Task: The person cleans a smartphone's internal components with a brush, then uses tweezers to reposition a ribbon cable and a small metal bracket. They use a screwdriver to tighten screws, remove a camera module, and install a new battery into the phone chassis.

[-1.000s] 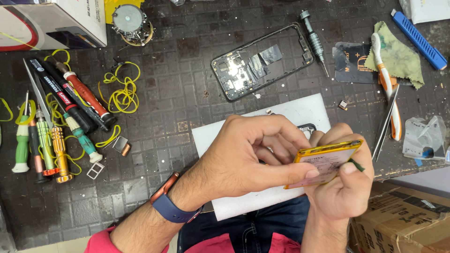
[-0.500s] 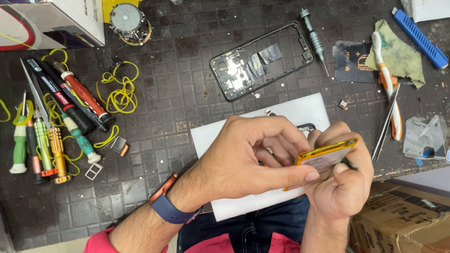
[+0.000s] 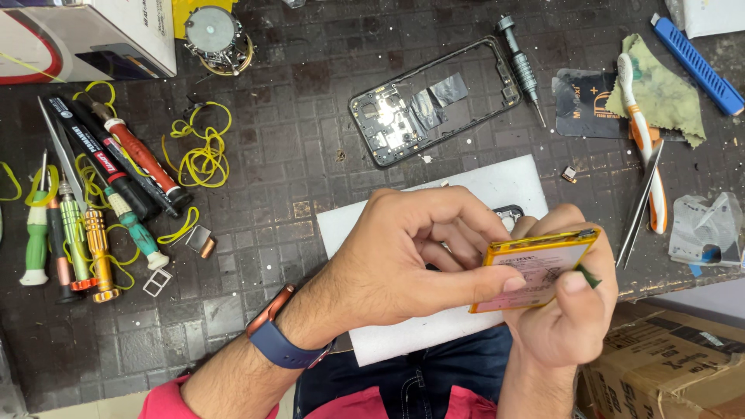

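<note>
Place: a phone-repair workbench in a small workshop.
Surface: a dark, worn gridded work mat.
Tools: a row of coloured-handled small screwdrivers, long steel tweezers, a blue plastic pry tool.
Work in pieces: an opened black phone frame with bare circuit board, a flat yellow-edged phone battery.

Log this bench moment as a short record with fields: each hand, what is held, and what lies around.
Left hand: grips the battery's near edge, thumb along it
Right hand: supports the battery from below, thumb on its face
Held item: flat yellow-edged phone battery, tilted, off the mat
Under the hands: white mat
Behind: opened phone frame, grey screwdriver beside it
Left of bench: row of screwdrivers, yellow rubber bands
Right of bench: toothbrush, tweezers, green cloth
</note>
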